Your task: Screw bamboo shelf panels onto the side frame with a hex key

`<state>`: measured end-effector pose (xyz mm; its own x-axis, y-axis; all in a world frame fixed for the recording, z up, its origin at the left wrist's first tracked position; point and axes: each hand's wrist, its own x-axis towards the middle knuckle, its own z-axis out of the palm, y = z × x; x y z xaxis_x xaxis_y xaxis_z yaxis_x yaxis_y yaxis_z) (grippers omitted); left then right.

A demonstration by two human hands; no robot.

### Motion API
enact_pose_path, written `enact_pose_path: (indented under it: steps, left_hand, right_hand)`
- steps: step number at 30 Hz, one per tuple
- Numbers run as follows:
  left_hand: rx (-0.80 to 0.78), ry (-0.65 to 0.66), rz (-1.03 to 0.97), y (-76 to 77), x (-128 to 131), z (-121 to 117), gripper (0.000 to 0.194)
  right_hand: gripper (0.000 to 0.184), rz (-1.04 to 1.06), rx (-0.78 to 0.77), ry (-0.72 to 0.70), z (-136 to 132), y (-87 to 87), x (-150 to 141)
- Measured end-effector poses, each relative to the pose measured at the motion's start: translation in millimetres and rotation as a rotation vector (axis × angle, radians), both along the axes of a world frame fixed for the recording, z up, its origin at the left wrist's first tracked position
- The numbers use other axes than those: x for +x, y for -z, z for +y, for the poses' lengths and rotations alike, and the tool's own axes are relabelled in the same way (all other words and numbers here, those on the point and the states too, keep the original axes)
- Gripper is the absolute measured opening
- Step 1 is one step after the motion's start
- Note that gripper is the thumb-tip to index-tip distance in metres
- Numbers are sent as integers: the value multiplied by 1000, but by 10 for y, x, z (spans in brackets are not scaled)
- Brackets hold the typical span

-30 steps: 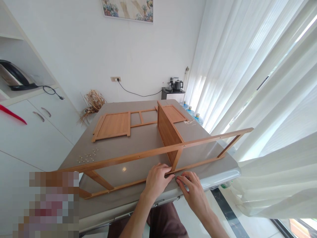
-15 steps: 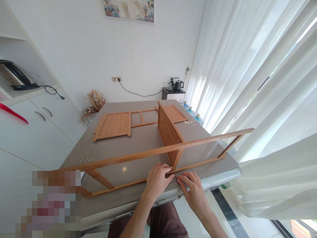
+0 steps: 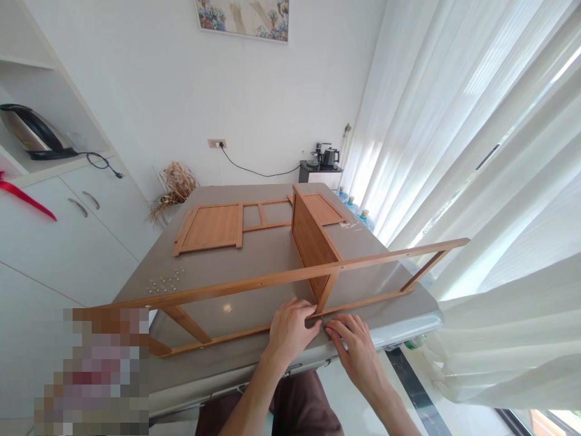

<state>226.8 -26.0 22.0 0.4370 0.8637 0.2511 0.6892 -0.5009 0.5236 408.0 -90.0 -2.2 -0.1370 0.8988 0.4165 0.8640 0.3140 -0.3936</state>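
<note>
left hand [image 3: 293,327] and right hand [image 3: 349,333] nearly touching, fingers bent

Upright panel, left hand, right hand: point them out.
Upright panel [image 3: 313,238], head view, its broad face.
Left hand [image 3: 288,330], head view, back of hand.
Right hand [image 3: 356,339], head view, back of hand.

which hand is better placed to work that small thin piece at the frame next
The right hand, probably: its fingertips are at the small thin piece, while the left hand holds the wooden frame beside the crosspiece.
</note>
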Motion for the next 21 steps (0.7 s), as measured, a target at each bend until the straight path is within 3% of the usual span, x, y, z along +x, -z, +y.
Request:
enact_pose_path:
  steps: [13,21]
  left_hand:
    - [34,-26,8,-26,22,-34,5]
    - [-78,44,21,-78,-21,28,16]
  right_hand:
    - [18,6,31,-14,11,31,22]
    - [17,33,8,-12,5,23,-4]
